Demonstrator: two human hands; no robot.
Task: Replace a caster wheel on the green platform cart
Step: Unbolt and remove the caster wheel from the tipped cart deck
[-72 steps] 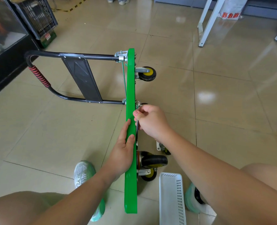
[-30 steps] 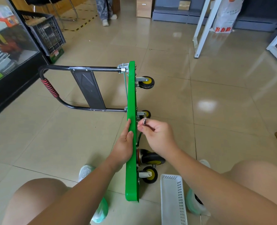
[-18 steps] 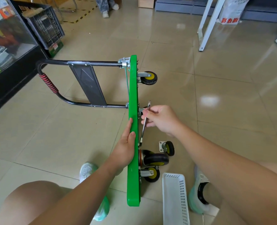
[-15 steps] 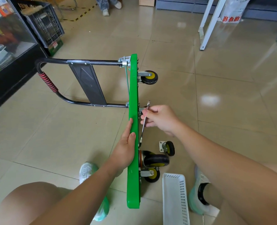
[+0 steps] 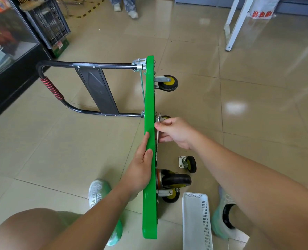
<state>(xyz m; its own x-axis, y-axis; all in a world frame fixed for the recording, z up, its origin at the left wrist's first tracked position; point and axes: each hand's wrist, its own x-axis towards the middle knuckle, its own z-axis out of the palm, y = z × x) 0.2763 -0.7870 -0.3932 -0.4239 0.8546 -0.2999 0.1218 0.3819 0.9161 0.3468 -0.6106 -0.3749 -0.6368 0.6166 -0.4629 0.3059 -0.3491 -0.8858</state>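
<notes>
The green platform cart (image 5: 149, 98) stands on its side edge on the tiled floor, its black folding handle (image 5: 63, 100) lying out to the left. My left hand (image 5: 140, 165) rests flat against the deck's upper edge, fingers straight. My right hand (image 5: 174, 132) grips a slim metal wrench (image 5: 157, 141) held close against the cart's underside. A large black caster (image 5: 175, 181) sits mounted near the deck's near end, with a smaller yellow-hubbed wheel (image 5: 171, 196) below it. Another mounted wheel (image 5: 167, 83) shows at the far end. A loose small caster (image 5: 188, 164) lies on the floor.
A white perforated plastic basket (image 5: 197, 222) sits on the floor at lower right between my feet. A black crate (image 5: 48, 24) and a glass cabinet (image 5: 7, 44) stand at far left. A white table leg (image 5: 237, 24) rises at upper right. Another person's feet (image 5: 126, 8) show at the top.
My right hand swung the wrench from tilted away from the deck to lying close along its underside. My left hand stayed on the deck's edge.
</notes>
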